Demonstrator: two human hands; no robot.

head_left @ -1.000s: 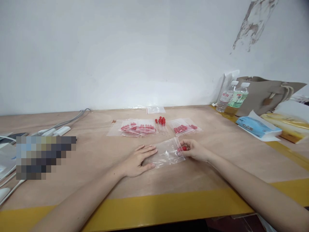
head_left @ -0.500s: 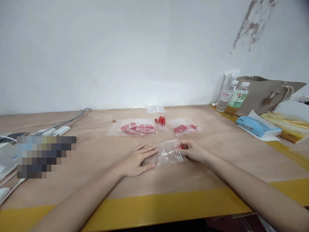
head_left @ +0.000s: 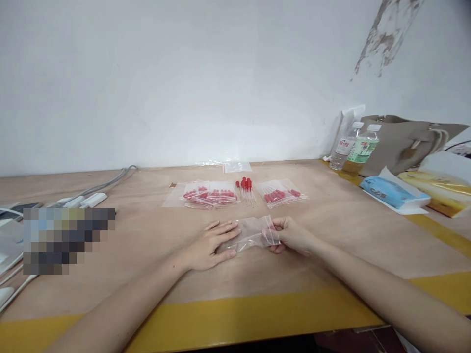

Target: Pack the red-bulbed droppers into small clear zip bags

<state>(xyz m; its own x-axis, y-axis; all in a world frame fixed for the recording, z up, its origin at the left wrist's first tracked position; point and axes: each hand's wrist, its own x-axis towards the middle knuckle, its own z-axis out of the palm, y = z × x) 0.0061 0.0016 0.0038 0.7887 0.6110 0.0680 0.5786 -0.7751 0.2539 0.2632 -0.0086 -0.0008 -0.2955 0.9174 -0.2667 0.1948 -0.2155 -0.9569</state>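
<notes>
Lying flat on the table [head_left: 154, 230], one clear plastic bag [head_left: 252, 229], placed between the two hands; long axis crosswise, left to right, right end set slightly farther from the near edge; contents, if any, not discernible through the glare. Left hand [head_left: 211, 245]: palm down, fingers extended and a little apart, tips over the bag's left end, thumb out toward the near side. Right hand [head_left: 296, 234]: grip clamped on the bag's right end, film lying over the thumb; whether the thumb is inside or behind the film, cannot tell. Beyond the bag, loose droppers [head_left: 246, 185], bunched, red bulbs toward the wall [head_left: 165, 83], thin stems toward the near side. Left of these, filled clear bags [head_left: 213, 195], overlapping, containing red-bulbed pieces, several bulbs side by side in a row. Right of the bunch, further filled bags [head_left: 281, 193], containing droppers with bulbs to the near right and pale stems slanting to the far left. At the wall's foot, one flat bag [head_left: 237, 167]. At far right, two capped bottles: one red-and-white label [head_left: 345, 147]; one green label [head_left: 362, 150], amber liquid inside.
</notes>
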